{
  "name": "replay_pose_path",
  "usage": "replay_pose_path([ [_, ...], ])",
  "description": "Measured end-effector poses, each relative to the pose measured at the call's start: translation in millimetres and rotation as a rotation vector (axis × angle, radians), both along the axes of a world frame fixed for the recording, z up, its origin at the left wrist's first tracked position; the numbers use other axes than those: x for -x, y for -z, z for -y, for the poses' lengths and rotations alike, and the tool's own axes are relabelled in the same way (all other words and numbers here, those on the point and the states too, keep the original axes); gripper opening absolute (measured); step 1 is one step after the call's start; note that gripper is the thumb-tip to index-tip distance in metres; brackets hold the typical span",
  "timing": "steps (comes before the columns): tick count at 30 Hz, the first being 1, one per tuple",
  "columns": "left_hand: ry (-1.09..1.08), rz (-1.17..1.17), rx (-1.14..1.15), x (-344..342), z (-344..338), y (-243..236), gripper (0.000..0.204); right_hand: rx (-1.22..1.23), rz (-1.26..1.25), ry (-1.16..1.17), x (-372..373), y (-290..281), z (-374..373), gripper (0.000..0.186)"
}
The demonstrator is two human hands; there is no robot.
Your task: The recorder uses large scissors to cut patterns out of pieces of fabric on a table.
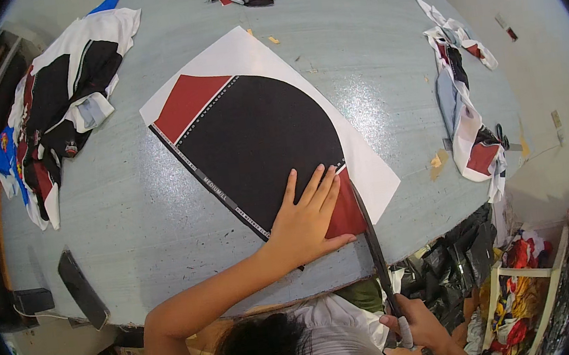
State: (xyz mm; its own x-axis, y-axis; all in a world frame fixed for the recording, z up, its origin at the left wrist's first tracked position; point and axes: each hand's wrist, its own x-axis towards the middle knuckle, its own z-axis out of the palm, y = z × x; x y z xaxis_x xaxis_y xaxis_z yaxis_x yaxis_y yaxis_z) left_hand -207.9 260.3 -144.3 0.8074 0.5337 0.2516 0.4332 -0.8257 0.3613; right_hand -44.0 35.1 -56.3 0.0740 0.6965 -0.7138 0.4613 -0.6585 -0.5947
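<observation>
Black, dark red and white, the printed fabric panel lies flat near the front edge of the blue-grey table, set askew before you. Your left hand is palm down on its lower right part, fingers spread and gripping nothing. Your right hand is closed on the handles of the long-bladed scissors, just off the table's front edge. The blades run up along the line where the dark red corner meets the white margin; whether they are apart or together you cannot tell from this view.

You appear to be trimming the coloured shape out of the white. To do it well, let the lower blade ride on the tabletop and guide the tips by the colour boundary, since drifting left would probably bite into the print. Press lightly with the left palm, so the cloth doesn't ruck or creep. Mind the thumb and index fingertip, both near the blades. Where the black edge curves upward, turning the panel should give a smoother line than twisting your wrist.
</observation>
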Motion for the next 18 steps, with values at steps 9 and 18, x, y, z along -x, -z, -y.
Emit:
replay_pose_path([
  [9, -0.01, -0.02, -0.01, 0, 1, 0, 0.097, 0.075, 0.023, 0.134, 17, -4, 2, 0.052],
  [18, -0.007, 0.024, -0.071, -1, 2, 3, 0.072, 0.173, -0.105, 0.128, 12, -5, -11, 0.048],
])
